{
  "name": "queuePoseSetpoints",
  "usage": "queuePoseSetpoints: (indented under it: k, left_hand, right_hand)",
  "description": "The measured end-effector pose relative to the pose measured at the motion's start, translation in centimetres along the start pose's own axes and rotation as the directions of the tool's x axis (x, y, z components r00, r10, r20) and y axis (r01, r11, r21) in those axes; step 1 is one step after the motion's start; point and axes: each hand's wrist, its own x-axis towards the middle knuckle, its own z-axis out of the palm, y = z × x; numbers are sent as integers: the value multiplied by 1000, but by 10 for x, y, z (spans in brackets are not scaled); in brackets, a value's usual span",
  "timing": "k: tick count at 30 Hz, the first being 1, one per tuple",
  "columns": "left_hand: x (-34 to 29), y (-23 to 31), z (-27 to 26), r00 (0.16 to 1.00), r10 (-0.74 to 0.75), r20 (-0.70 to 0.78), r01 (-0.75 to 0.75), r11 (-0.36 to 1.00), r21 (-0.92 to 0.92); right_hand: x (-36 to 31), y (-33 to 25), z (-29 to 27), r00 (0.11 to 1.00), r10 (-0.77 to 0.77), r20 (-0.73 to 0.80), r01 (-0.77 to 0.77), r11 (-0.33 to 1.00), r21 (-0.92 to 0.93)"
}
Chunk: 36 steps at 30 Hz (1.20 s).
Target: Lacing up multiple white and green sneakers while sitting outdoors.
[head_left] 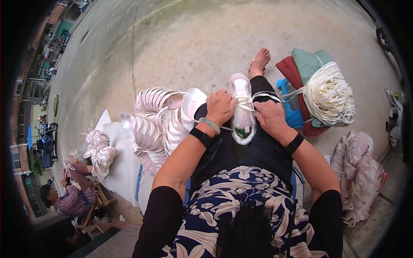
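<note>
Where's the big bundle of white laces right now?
In the head view, the lace bundle is on the right, lying against green fabric and red fabric, right of the blue plastic stool and the right hand.

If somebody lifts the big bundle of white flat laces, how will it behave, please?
The big bundle of white flat laces would probably flop, since its thin strands curve loosely. It might also tangle, because many strands overlap.

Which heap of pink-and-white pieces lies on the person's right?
The heap below the coil of cream laces in the picture; the other pink-and-white heaps lie to the person's left.
</note>
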Motion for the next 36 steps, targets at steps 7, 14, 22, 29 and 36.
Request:
queuePoseSetpoints:
  k: [7,14,22,29,36]
  left_hand:
    - [9,-6,-9,993,60,101,-31,963,-269]
    - [14,-6,-20,980,-70,184,187,625,-758]
    - [15,-6,-45,924,-52,379,377,-42,-925]
    - [19,-8,-39,909,-44,415,416,5,-909]
    - [-2,4,0,958,-112,265,288,361,-887]
  right_hand:
    - [6,5,9,995,63,83,-71,992,100]
    - [20,7,5,969,166,184,-236,844,482]
    - [5,4,-5,971,170,168,-211,940,269]
    - [-18,15,-30,998,43,-35,-42,998,37]
    - [-82,56,-59,959,263,-109,-264,964,4]
